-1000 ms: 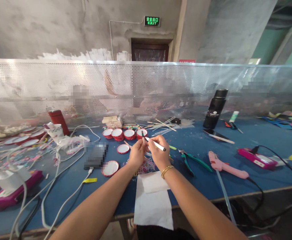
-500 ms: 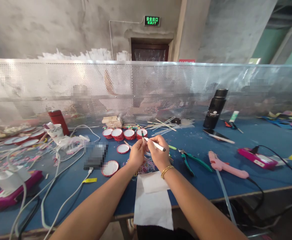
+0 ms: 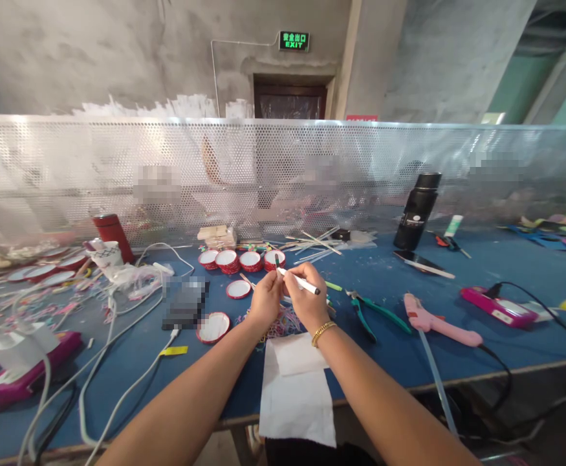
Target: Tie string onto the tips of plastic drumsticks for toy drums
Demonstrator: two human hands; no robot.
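My right hand (image 3: pixel 306 294) is closed around a white marker pen (image 3: pixel 306 285), its dark end pointing to the right. My left hand (image 3: pixel 266 298) pinches a thin flat stick (image 3: pixel 277 261) whose upper part is dark green. The pen's tip end meets the stick between my fingers; the exact contact is hidden. Below my hands lies a heap of thin colourful bands (image 3: pixel 283 323). Folded white paper (image 3: pixel 297 395) hangs over the table's front edge. Just beyond my hands stand several stacks of red-rimmed white lids (image 3: pixel 251 260).
Green-handled pliers (image 3: pixel 380 314) and a pink glue gun (image 3: pixel 440 323) lie at the right. A black bottle (image 3: pixel 417 212) stands behind them. At the left are a phone (image 3: pixel 185 307) with its cable and a red bottle (image 3: pixel 114 236). A perforated metal panel (image 3: pixel 283 168) closes off the back.
Almost nothing differs. The pen in my right hand has shifted very slightly against the stick; my left hand keeps its place.
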